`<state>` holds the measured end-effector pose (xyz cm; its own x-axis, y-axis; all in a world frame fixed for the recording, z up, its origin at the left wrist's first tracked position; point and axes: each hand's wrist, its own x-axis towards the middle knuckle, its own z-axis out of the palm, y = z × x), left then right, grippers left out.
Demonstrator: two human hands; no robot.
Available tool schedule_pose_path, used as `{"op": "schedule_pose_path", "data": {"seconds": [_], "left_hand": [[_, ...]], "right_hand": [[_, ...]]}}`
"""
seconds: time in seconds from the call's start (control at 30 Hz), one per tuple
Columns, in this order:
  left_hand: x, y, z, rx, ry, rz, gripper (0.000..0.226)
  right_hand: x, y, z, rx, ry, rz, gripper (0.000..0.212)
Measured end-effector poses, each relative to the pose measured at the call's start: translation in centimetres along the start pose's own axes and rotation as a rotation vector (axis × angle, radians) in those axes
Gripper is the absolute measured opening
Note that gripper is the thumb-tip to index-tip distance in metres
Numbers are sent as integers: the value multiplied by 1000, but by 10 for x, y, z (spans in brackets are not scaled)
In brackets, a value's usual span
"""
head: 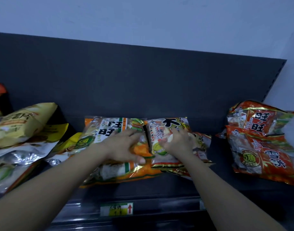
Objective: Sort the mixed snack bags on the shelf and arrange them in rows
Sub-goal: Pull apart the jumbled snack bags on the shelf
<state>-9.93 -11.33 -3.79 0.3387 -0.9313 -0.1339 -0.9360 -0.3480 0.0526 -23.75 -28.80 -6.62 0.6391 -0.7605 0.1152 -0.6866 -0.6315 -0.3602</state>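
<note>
On the dark shelf point(159, 185) lies a large orange-and-green snack bag point(108, 130) at the middle. My left hand point(124, 147) rests on its right part, fingers spread over the bag and thumb near its lower edge. Beside it, partly on top, lies a smaller bag with black characters point(169, 125). My right hand point(179, 140) lies on this bag with the fingers bent over its face. A further bag point(202, 144) peeks out under it to the right.
Two red-orange snack bags point(262, 147) lie stacked at the right end of the shelf. Yellow and silver bags point(21, 130) pile up at the left. A dark back panel point(143, 84) stands behind. A price label point(116, 209) sits on the shelf's front rail.
</note>
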Motion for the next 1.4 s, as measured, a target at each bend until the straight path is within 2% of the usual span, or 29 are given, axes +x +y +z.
{"op": "schedule_pose_path", "data": {"seconds": [0.07,0.2,0.27,0.37,0.5,0.57,0.7,0.83,0.97,1.13,1.3,1.4], "left_hand": [[-14,-15,-7,-56,80,-100,101],[-35,-71,-10,-97,296,-258,49],[-49,-98,-6,-130,293,-370,46],[-72,-126,4,-118,170,-470,55],[-91,-152,34,-28,-172,-418,57],[-95,-167,49,79,-234,-390,61],[-92,-187,63,324,-53,-314,34],[-91,-194,62,361,48,-284,28],[-93,-205,49,166,264,-345,20],[-94,-214,37,-127,513,-401,11],[-86,-213,22,-488,809,-484,33],[-86,-206,12,-581,911,-434,27]], "right_hand": [[-1,-35,5,79,-42,-130,78],[-11,-101,12,172,-118,-322,69],[-17,-127,17,163,-125,-390,69],[-24,-160,27,120,-150,-476,68],[-30,-197,44,64,-214,-561,67],[-32,-215,54,-10,-236,-610,64],[-33,-240,67,-128,-315,-619,46],[-32,-251,70,-176,-266,-539,31],[-27,-253,75,-105,-150,-409,30],[-19,-250,76,-51,-88,-348,50],[-15,-246,81,0,-110,-273,55],[-4,-251,80,298,-189,-122,77]]}}
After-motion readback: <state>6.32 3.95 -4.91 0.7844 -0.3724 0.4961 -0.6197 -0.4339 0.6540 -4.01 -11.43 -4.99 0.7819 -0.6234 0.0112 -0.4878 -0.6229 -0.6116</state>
